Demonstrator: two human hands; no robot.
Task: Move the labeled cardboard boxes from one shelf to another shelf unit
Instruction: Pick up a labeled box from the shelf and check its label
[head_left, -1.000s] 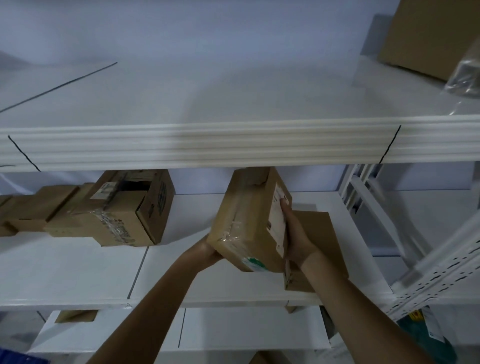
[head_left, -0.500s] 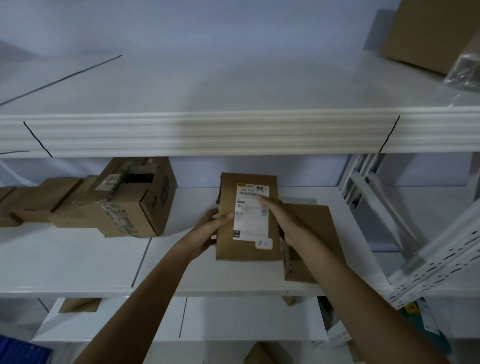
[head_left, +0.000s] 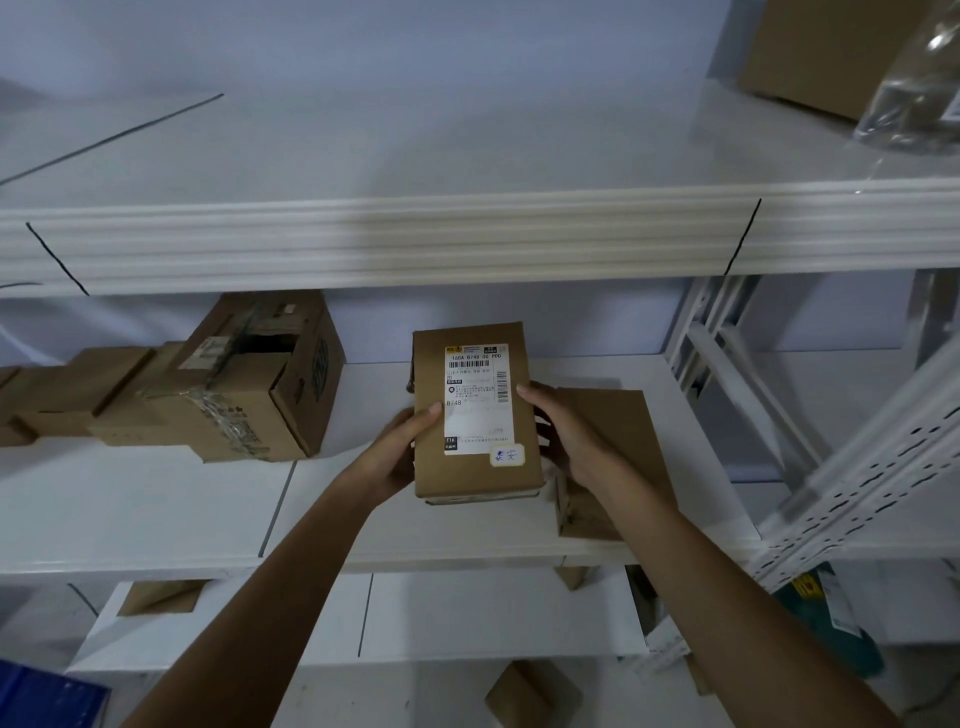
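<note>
A small labeled cardboard box (head_left: 475, 467) lies flat on the middle white shelf (head_left: 156, 514), its white shipping label facing up. My left hand (head_left: 400, 449) grips its left side with the thumb on top. My right hand (head_left: 563, 434) holds its right side. Right beside it sits a plain brown box (head_left: 623, 436), partly hidden behind my right wrist. A larger taped box (head_left: 260, 384) stands on the same shelf to the left, with flatter boxes (head_left: 67, 389) further left.
The upper shelf (head_left: 467, 234) overhangs the working space, with a big carton (head_left: 821, 52) and a clear plastic bag (head_left: 919, 88) at its right end. A perforated white upright (head_left: 857, 467) leans at the right. Lower shelves hold small boxes (head_left: 161, 597).
The labeled box went from tilted in the air to lying flat on the middle shelf, label up. Both hands stayed on its sides and moved slightly back toward me.
</note>
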